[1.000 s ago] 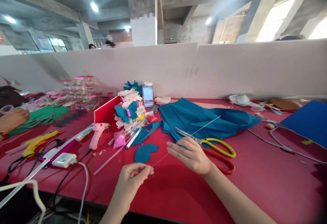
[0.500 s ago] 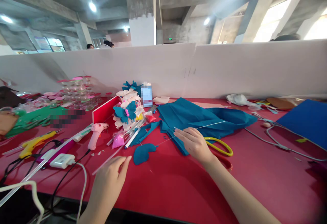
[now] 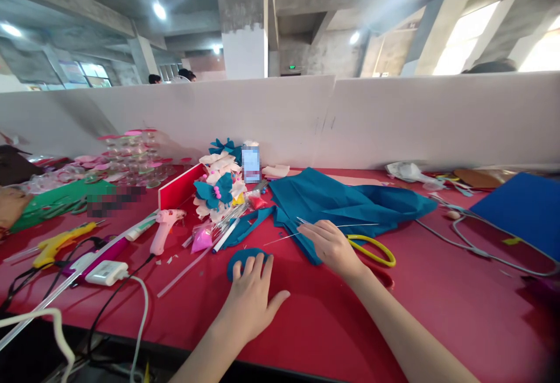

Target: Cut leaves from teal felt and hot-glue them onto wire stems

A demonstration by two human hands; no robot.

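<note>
My left hand (image 3: 250, 301), fingers spread, reaches over a small teal fabric piece (image 3: 236, 255) lying on the red table. Its fingertips cover most of the piece; whether they press on it I cannot tell. My right hand (image 3: 331, 249) is closed in a pinch around a thin white wire (image 3: 356, 225), which sticks out on both sides of the fingers. A short pale tip (image 3: 301, 220) also shows at these fingers, its kind unclear. Behind the right hand spreads a large folded teal cloth (image 3: 321, 193). Yellow-handled scissors (image 3: 385, 249) lie beside the right wrist.
A pink glue gun (image 3: 165, 228), a yellow glue gun (image 3: 65, 243) and a power strip (image 3: 83, 263) with cables occupy the left. Fabric flowers (image 3: 219, 190) and a phone (image 3: 251, 164) stand at the back. A blue board (image 3: 525, 214) lies right; a white partition (image 3: 280, 118) closes the rear.
My left hand has moved right and its fingers have spread over the small teal piece. My right hand has stayed nearly in place, while the wire now lies flatter.
</note>
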